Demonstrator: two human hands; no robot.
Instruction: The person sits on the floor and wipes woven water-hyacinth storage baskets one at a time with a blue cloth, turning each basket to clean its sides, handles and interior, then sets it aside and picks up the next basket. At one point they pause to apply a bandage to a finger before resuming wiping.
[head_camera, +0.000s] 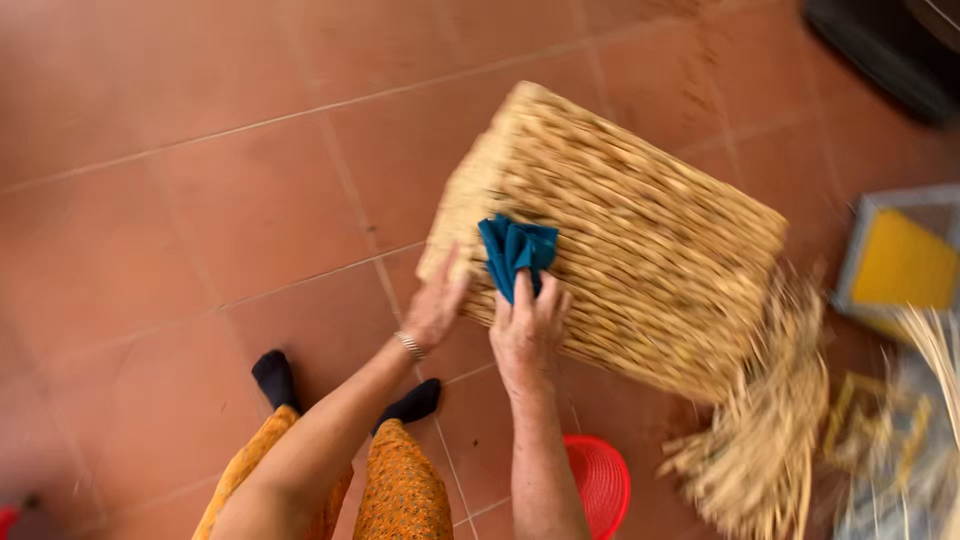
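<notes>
Terracotta floor tiles (180, 200), smooth and square with pale grout lines, fill the background. On them stands 1 woven basket (620, 240), box-shaped, tipped at an angle, made of thick straw-coloured plaited fibre in tight rows, with loose unwoven strands (760, 440) fanning out at its lower right end. 1 teal cloth (517, 252), soft and bunched into folds, lies against the basket's side. The right hand (528, 335) presses on that cloth, its fingers curled over the lower edge of it, clamped on the fabric. The left hand (437, 305) lies flat with fingers spread against the basket's near corner, just beside the cloth, gripping nothing; 1 thin bracelet (408, 345) circles its wrist. Below the arms show 2 feet in black socks (275, 378) and orange patterned trouser legs (400, 495). 1 red plastic basket (600, 480), round and ribbed, sits on the floor under the right forearm. To the right, blurred, stands 1 yellow box with a grey frame (900, 262).
</notes>
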